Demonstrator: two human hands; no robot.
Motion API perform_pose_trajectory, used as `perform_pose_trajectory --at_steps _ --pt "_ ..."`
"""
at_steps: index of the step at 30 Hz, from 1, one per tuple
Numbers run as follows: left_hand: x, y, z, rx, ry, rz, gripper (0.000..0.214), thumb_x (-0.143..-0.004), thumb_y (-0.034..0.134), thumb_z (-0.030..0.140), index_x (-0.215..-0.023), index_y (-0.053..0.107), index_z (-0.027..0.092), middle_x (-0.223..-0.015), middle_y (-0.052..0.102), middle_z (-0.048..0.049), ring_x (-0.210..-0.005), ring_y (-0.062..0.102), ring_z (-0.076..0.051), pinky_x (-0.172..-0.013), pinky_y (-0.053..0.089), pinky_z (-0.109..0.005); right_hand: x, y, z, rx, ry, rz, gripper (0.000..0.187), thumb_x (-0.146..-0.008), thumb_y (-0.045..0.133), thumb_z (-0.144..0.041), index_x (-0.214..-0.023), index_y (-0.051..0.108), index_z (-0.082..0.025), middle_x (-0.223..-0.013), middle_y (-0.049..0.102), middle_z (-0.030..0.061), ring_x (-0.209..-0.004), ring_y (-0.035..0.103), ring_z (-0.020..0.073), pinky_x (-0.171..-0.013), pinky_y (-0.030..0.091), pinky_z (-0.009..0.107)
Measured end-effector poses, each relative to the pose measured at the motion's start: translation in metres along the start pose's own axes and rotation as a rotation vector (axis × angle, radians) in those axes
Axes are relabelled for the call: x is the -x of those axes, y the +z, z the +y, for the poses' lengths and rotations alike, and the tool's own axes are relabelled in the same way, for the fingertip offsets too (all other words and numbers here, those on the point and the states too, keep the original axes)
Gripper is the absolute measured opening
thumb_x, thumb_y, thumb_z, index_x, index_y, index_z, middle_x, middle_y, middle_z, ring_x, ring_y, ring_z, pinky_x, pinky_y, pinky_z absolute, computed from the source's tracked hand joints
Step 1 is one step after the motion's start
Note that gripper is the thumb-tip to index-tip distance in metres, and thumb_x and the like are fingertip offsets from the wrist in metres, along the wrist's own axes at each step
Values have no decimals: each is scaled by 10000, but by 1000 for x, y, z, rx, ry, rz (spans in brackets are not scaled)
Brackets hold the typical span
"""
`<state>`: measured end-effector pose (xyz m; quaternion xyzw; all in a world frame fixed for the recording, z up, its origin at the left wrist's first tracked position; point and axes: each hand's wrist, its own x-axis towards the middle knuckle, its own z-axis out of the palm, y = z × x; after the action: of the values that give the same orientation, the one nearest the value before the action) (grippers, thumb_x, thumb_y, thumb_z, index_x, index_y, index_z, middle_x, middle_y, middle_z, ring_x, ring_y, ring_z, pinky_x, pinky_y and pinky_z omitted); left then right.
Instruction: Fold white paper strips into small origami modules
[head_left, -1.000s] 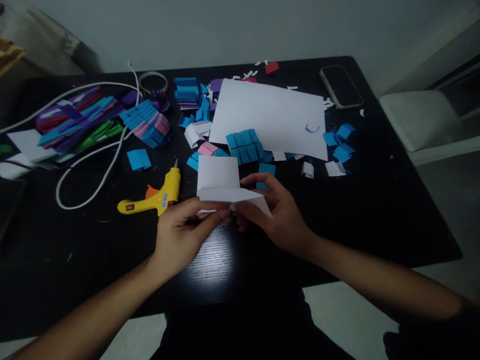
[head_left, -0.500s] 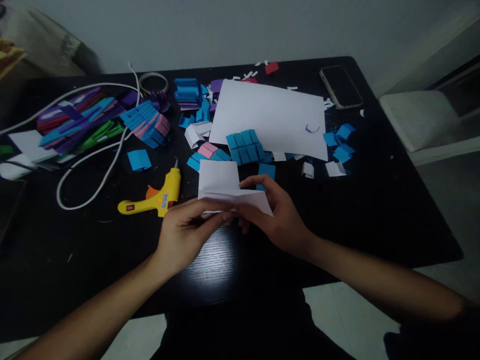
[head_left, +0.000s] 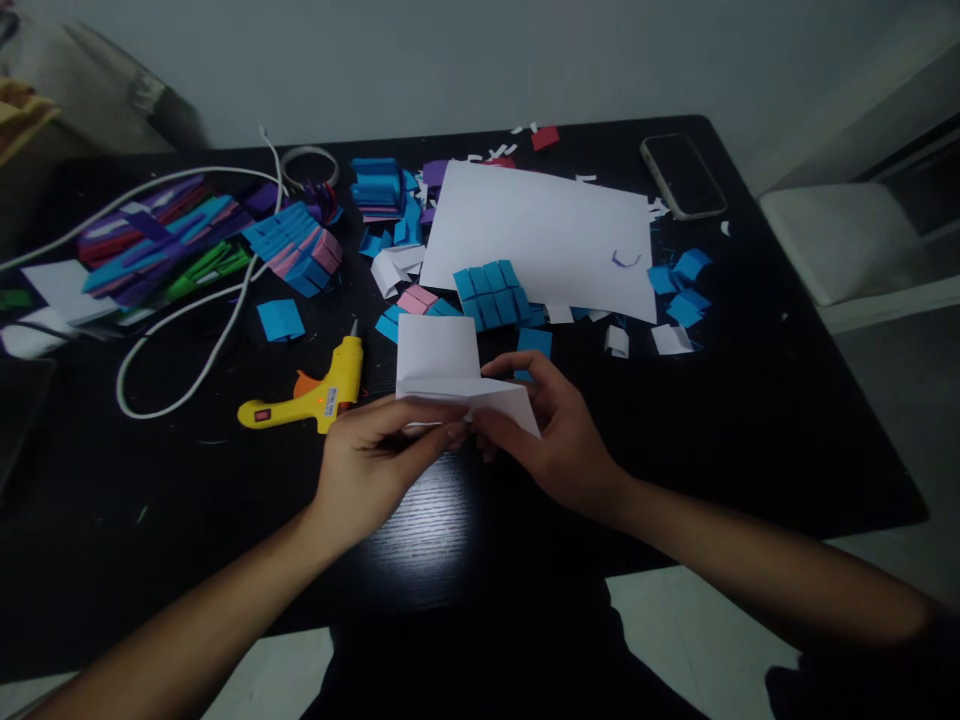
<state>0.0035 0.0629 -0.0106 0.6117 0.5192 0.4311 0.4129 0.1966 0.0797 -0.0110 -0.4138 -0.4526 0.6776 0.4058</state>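
Between both hands is a white sheet of paper (head_left: 437, 350), creased, with one panel standing up at the back and a folded flap angled to the right. My left hand (head_left: 379, 455) is closed on its lower left edge, thumb below and index finger along the fold. My right hand (head_left: 551, 430) pinches the right flap, thumb on the near side, fingers curled behind. Just left of the paper lies a yellow glue gun (head_left: 330, 390) with its nozzle pointing away. Right behind the paper sit a blue folded-paper block (head_left: 491, 295) and a flat blue paper piece (head_left: 534, 343).
A large white sheet (head_left: 540, 230) lies at the back of the black table (head_left: 712, 420). Farther right is a phone (head_left: 682, 175). Folded paper strips (head_left: 165, 240), a white cable (head_left: 202, 385) and a tape roll (head_left: 309, 165) are on the left. Small blue pieces (head_left: 686, 305) lie right.
The folded flap's right end has shifted slightly left and down in my right hand. Both hands keep their grip, and the table items stay as they were.
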Motion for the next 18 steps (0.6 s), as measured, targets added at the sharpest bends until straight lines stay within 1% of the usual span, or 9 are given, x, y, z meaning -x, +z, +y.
perform_pose_trajectory --at_steps 4,8,11,14,18 --pt "-1 -2 1 -54 69 -55 105 -882 739 183 -969 785 219 -852 796 -12 -726 751 -144 -660 623 -243 0 0 -1 34 0 12 402 -843 806 -300 -1131 534 -231 -760 665 -36 -629 652 141 -589 553 299" --pt "1 -3 2 -160 184 -92 161 -895 716 180 -1046 768 202 -940 792 -55 -816 754 -171 -691 618 -265 -1 -1 -2 101 -10 68 269 -883 755 -291 -1078 580 -231 -742 657 -26 -639 633 156 -605 538 320" --pt "4 -3 1 -162 256 -157 262 -894 696 135 -1146 739 193 -1015 776 -72 -879 752 -174 -754 625 -272 -4 -2 -2 130 -45 118 228 -875 767 -336 -1020 629 -228 -838 666 -2 -720 640 162 -656 546 324" --pt "6 -2 -1 -175 303 -228 356 -887 689 116 -1233 699 198 -1098 757 -86 -973 744 -195 -854 630 -309 -6 -3 -1 153 -54 162 228 -860 782 -390 -972 658 -234 -931 671 8 -813 646 171 -723 556 328" --pt "8 -1 -3 -220 338 -261 371 -879 694 132 -1246 679 186 -1170 732 -121 -1059 725 -235 -908 626 -358 -8 -4 -2 119 -31 206 254 -831 801 -380 -981 654 -236 -933 700 2 -821 659 172 -780 569 343"
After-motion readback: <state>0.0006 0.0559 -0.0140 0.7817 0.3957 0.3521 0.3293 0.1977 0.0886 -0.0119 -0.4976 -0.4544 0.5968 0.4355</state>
